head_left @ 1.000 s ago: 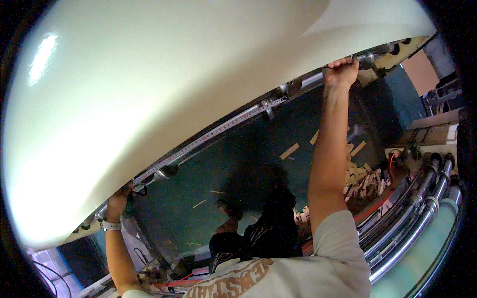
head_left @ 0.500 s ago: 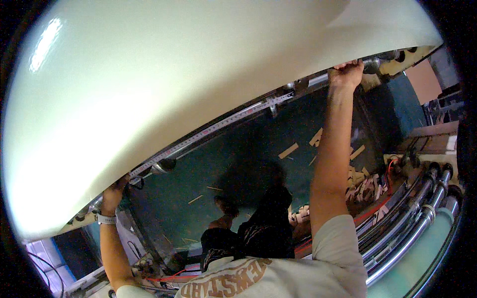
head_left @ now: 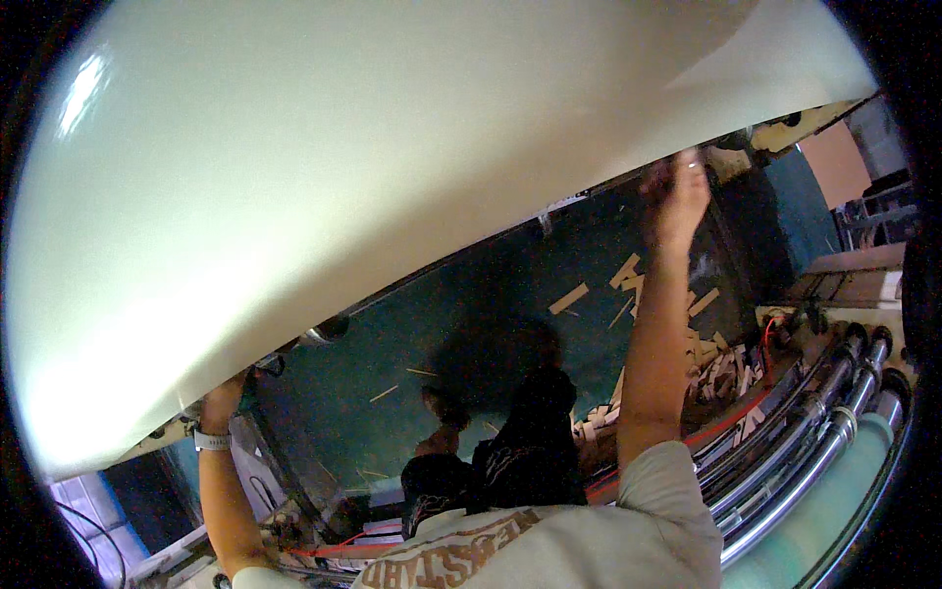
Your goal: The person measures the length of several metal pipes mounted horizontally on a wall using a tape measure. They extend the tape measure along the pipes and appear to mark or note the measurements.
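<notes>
A large, glossy cream-white curved sheet or roll [head_left: 392,147] fills the upper part of the view, its lower edge slanting up to the right. My left hand [head_left: 226,398] is at the left end of that edge, above a pale wristband [head_left: 211,441]; its fingers are hidden in the shadow underneath. My right hand [head_left: 677,201] hangs just below the edge near its right end, blurred by motion, so its fingers are hard to read. Between the hands, a bit of metal rail [head_left: 564,206] and a dark roller end [head_left: 329,329] peek out under the edge.
Wood-coloured strips and scraps [head_left: 721,368] lie on the dark green floor [head_left: 383,314], around my legs. Metal rollers [head_left: 834,442] run behind me on the right, with a red cable [head_left: 756,398] alongside. A cream machine frame [head_left: 819,123] stands at the far right.
The white surface's lower edge has come down and now covers most of the rail and its measuring scale. My right hand has dropped slightly from the edge; my left stays almost in place.
</notes>
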`<state>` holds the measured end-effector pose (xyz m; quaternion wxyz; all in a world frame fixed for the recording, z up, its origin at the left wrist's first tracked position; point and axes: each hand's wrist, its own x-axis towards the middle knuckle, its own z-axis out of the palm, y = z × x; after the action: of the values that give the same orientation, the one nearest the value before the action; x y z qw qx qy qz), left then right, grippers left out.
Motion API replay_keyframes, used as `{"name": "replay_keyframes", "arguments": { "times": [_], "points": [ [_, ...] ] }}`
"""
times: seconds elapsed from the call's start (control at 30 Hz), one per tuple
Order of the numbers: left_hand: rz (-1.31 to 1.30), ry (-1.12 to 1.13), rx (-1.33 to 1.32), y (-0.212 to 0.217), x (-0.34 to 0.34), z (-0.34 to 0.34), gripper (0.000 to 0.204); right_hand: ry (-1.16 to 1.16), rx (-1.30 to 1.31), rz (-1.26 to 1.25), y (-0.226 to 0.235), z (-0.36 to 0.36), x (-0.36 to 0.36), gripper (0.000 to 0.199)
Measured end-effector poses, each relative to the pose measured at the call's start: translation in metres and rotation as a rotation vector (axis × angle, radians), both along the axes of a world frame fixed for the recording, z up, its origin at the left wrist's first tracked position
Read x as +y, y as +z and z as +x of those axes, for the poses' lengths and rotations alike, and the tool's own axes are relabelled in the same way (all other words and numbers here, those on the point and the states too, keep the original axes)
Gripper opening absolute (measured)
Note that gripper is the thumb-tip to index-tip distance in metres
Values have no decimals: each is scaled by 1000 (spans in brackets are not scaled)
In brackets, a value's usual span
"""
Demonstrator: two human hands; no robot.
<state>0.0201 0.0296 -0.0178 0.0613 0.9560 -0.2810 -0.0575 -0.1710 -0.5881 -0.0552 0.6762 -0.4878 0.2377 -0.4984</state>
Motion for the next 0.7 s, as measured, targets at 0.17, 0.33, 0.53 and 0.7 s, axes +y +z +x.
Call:
{"name": "replay_keyframes", "arguments": {
  "times": [0.17,0.33,0.53,0.7],
  "points": [
    [-132,67,37,-1,-6,-9,15,131,177,-221,-22,1,62,12],
    [-143,77,44,4,-14,-15,16,-50,226,-359,-24,18,71,15],
    [8,-23,-68,12,-28,-18,22,-69,40,-173,-30,28,77,10],
    [-244,32,-78,18,-45,-41,22,-81,22,-196,-32,26,74,12]
  ]
}}
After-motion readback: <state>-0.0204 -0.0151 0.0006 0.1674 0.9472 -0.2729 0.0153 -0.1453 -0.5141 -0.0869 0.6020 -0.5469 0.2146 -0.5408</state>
